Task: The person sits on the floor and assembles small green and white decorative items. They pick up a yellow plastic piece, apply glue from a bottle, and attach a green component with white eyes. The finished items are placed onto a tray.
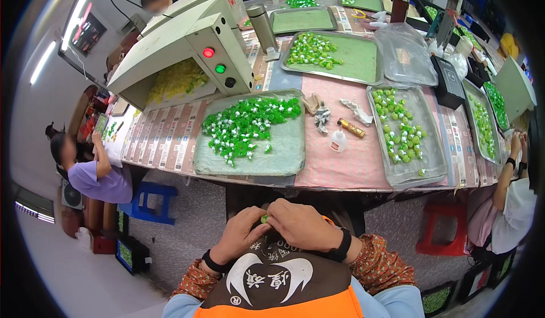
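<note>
Close to my apron, short of the table's front edge, my left hand (239,234) and my right hand (301,225) meet at the fingertips. Between them they pinch a small green round piece (264,218), mostly covered by fingers. The tray on the left (278,162) carries a heap of small bright green and white pieces (241,126). To the right, a metal tray (400,173) contains light green round pieces with white bits (402,129). A clear squeeze bottle (337,141) and a gold-and-dark tube (351,128) lie between these trays.
A beige machine (187,45) with lit red and green buttons stands at the back left. Crumpled cloth (319,112), a steel flask (261,28), a black box (447,85) and another tray (363,62) are on the table. Blue (152,203) and red (444,227) stools flank me; other people sit around.
</note>
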Motion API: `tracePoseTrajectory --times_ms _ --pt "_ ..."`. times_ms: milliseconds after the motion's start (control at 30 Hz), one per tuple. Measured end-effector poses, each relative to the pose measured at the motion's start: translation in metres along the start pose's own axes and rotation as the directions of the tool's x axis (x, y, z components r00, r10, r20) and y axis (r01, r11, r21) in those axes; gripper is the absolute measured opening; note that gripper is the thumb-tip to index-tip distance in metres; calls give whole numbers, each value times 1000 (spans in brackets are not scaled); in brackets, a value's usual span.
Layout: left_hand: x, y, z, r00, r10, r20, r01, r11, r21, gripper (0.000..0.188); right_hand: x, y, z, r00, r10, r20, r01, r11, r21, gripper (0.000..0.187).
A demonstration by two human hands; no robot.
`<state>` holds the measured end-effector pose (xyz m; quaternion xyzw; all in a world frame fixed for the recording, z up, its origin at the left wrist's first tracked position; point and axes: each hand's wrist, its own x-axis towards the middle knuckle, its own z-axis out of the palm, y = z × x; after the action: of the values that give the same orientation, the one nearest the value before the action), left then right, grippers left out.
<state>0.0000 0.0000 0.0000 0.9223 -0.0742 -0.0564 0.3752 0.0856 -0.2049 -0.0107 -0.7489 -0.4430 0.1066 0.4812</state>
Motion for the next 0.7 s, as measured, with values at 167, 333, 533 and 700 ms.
tracePoseTrajectory --times_ms 167,333,533,700 --pt "-4 5 11 998 50 23 -51 998 43 33 -14 3 -2 998 -60 23 61 997 -49 16" --pt "2 19 11 998 49 37 -54 987 154 28 -17 0 -8 997 -56 56 60 995 -81 16" --pt "-9 21 14 999 -10 41 4 991 136 27 -19 -2 -2 993 -33 117 37 999 -29 15" --pt "-23 14 19 994 -107 -29 110 989 95 26 -12 -7 3 979 -35 200 42 999 -32 17"
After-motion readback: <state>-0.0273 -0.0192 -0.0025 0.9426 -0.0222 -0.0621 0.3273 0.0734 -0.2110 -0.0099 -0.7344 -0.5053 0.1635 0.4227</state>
